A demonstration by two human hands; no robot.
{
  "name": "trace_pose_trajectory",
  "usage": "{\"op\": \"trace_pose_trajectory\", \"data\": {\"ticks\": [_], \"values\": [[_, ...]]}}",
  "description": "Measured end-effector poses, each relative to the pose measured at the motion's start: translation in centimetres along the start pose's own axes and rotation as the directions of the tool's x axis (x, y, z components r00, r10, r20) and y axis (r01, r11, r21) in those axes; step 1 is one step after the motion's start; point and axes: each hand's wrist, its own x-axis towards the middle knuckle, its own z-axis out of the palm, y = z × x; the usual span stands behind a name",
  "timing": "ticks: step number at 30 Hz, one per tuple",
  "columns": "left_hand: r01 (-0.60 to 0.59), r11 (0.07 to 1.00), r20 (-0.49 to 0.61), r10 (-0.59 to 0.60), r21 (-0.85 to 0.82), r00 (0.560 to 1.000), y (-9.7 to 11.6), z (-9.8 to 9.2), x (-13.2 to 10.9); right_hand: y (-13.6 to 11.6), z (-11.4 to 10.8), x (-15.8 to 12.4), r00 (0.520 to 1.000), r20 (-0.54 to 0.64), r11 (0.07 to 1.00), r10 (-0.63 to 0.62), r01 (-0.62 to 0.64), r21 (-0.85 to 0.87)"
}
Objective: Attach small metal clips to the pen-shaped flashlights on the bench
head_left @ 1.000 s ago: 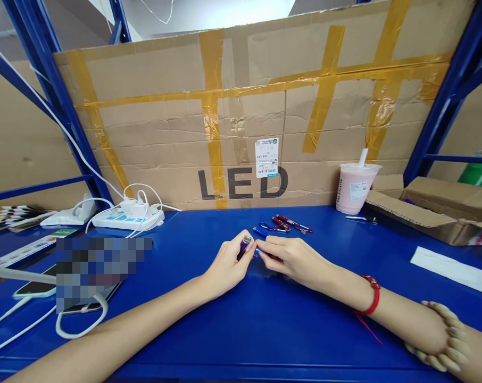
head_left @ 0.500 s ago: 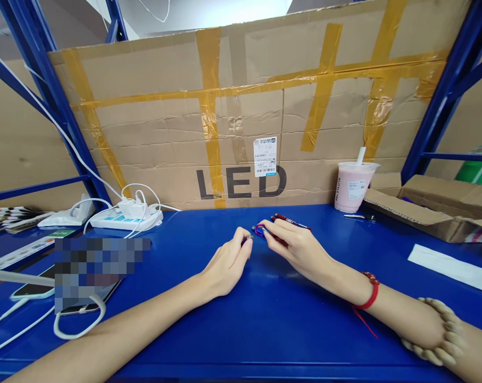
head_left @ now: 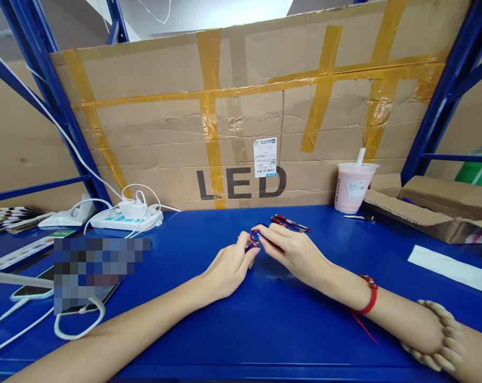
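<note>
Near the middle of the blue table, my left hand pinches a small purple carabiner-like clip between thumb and fingers. Its curved hook end and a bit of metal show between the hands; the rest is covered by my fingers. My right hand, closed, has its fingertips on the curved end from the other side. Just behind the right hand lie slim red metal pieces, partly hidden by it. A bluish piece shows at the right fingertips, too small to name.
A pink drink cup with a straw stands back right, beside an open cardboard box. White paper lies at right. A power strip with cables and a phone are at left. Cardboard walls the back.
My two hands have come together. The left moved slightly right, and the purple piece in it now meets the right fingertips. More of the red pieces behind is uncovered.
</note>
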Motion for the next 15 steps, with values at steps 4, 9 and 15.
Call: {"op": "trace_pose_trajectory", "data": {"ticks": [4, 9, 15], "values": [[0.011, 1.0, -0.02, -0.011, 0.011, 1.0, -0.02, 0.05, 0.04, -0.09, -0.11, 0.09, 1.0, 0.021, 1.0, 0.003, -0.003, -0.003], [0.021, 0.999, -0.057, -0.019, 0.036, 0.998, -0.12, 0.07, 0.05, -0.12, -0.17, 0.09, 0.998, 0.049, 0.999, 0.035, -0.035, -0.018], [0.038, 0.999, -0.047, -0.037, 0.022, 0.998, 0.08, 0.06, 0.05, -0.09, 0.02, 0.02, 0.994, 0.072, 0.996, 0.078, -0.081, 0.04]]}}
